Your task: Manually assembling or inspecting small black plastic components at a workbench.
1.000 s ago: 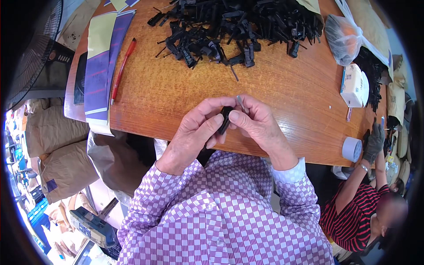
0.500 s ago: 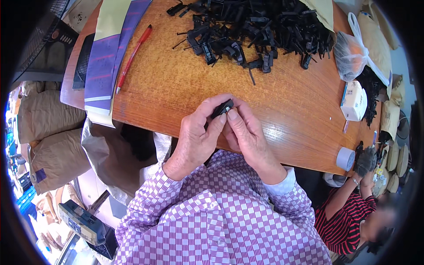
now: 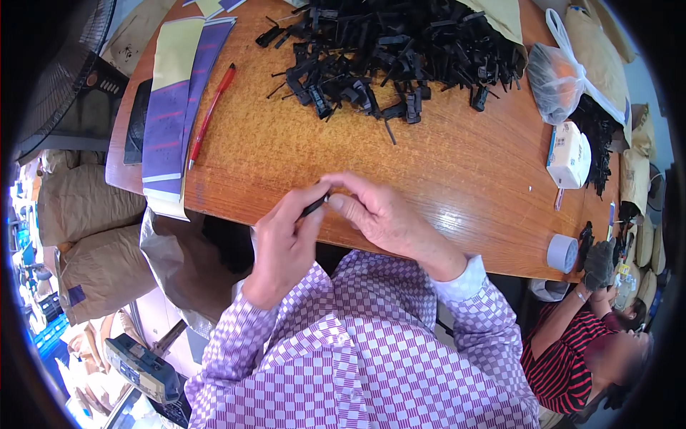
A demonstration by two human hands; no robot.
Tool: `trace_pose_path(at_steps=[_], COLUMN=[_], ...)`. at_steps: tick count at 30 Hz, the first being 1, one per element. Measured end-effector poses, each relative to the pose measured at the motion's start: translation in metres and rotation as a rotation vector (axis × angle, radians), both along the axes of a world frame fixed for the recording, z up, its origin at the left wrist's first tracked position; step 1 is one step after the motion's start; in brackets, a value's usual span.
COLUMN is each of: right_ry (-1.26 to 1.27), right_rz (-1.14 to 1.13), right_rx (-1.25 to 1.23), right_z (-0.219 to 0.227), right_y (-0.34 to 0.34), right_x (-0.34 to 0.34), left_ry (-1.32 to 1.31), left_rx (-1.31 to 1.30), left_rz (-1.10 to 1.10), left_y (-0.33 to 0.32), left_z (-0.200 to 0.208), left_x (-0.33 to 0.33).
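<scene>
A small black plastic part (image 3: 313, 207) is pinched in my left hand (image 3: 284, 232), just over the table's near edge. Its far end meets the thumb and fingertips of my right hand (image 3: 382, 218), which are closed around that end. Much of the part is covered by my fingers. Beyond my hands, a large heap of similar black plastic parts (image 3: 400, 53) with thin protruding stems spreads over the far side of the wooden table (image 3: 250, 150).
On the left lie a red pen (image 3: 212, 114) and purple-and-yellow printed sheets (image 3: 166, 132). A tissue pack (image 3: 569, 156), a tape roll (image 3: 562, 254) and a plastic bag (image 3: 557, 79) stand right. An open sack (image 3: 179, 264) hangs below. A co-worker (image 3: 564, 357) sits lower right.
Both hands have moved left and slightly down with the black plastic part. My left hand has turned, and the part shows less between my fingers. The view has shifted a little.
</scene>
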State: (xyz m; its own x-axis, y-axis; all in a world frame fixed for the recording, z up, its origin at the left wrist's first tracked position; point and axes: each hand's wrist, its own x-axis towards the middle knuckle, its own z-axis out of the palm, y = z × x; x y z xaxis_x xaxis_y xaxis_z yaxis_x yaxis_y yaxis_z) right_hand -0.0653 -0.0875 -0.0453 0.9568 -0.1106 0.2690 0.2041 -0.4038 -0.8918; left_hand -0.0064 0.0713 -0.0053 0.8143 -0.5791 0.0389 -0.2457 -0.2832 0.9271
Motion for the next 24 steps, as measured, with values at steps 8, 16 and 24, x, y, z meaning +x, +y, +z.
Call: trace_pose_path(at_steps=[8, 16, 24], right_ry=[0.276, 0.306, 0.267], right_rz=[-0.454, -0.368, -0.175], right_rx=[-0.678, -0.047, 0.099], right_z=[0.011, 0.023, 0.036], right_y=[-0.066, -0.057, -0.016], right_x=[0.016, -0.003, -0.028], left_ry=[-0.412, 0.432, 1.292], left_rx=[0.656, 0.002, -0.703], left_rz=[0.093, -0.036, -0.226], left_y=[0.106, 0.031, -0.035], left_z=[0.003, 0.014, -0.024], left_x=[0.016, 0.009, 0.027])
